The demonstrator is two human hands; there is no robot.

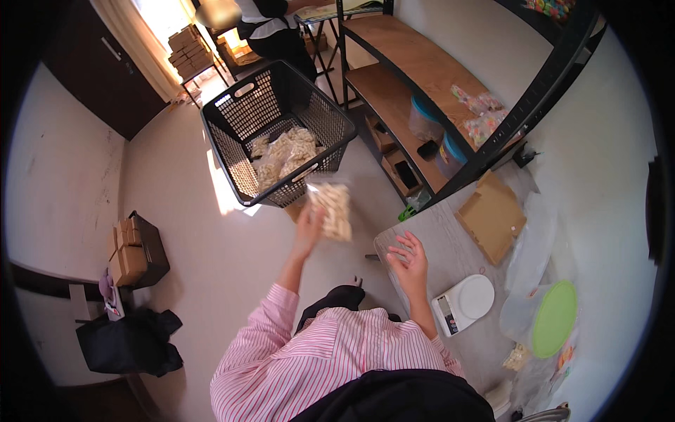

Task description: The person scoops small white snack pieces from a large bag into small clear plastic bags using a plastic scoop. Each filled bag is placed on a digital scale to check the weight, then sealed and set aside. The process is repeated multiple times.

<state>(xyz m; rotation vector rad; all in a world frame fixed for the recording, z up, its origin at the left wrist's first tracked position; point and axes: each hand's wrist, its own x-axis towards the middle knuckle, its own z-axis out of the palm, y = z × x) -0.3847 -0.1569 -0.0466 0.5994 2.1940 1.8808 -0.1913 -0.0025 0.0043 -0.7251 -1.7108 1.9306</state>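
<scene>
My left hand (309, 227) grips a clear plastic bag of pale, stick-shaped snacks (333, 210), slightly blurred, just in front of a black plastic basket (337, 142). Inside that basket lie several similar clear bags of pale snacks (287, 155). Over the near corner of a grey wood-grain table (422, 224), my right hand (410, 262) is raised with its fingers apart and holds nothing. A white digital kitchen scale (472, 298) rests on the table close to my right forearm.
An opened cardboard box (493, 216) and a tub with a green lid (555, 319) share the table. Beyond it stands a black-framed shelf (416, 53) with colourful bags (485, 124) and blue-lidded tubs (424, 118). At left, cartons (126, 253) fill a dark crate. A person (274, 31) stands behind the basket.
</scene>
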